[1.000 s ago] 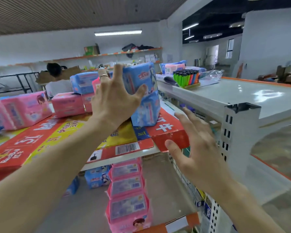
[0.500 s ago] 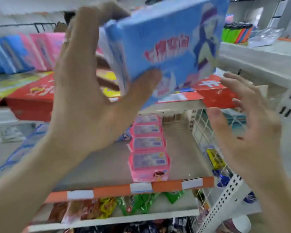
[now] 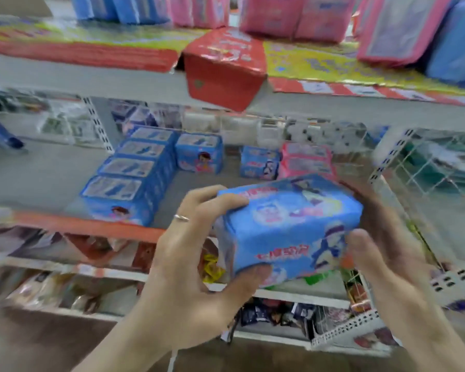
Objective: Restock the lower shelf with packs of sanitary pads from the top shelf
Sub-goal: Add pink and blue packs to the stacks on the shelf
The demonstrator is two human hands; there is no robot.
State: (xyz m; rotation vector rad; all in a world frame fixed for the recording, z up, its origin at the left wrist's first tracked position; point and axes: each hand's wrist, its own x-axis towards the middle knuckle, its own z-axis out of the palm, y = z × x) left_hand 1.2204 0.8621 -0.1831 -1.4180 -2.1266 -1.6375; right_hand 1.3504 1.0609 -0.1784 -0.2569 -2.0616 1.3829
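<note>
While held: one blue plastic-wrapped pad pack, frame centre
Left hand: fingers curled round pack
Right hand: thumb pressing pack's end, other fingers hidden
Lower shelf: bare at left

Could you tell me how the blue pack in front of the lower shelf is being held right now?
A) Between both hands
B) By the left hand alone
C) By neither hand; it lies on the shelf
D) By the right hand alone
A: the blue pack is in the air in front of the lower shelf, with the left hand gripping its left end and the right hand at its right end.
</note>
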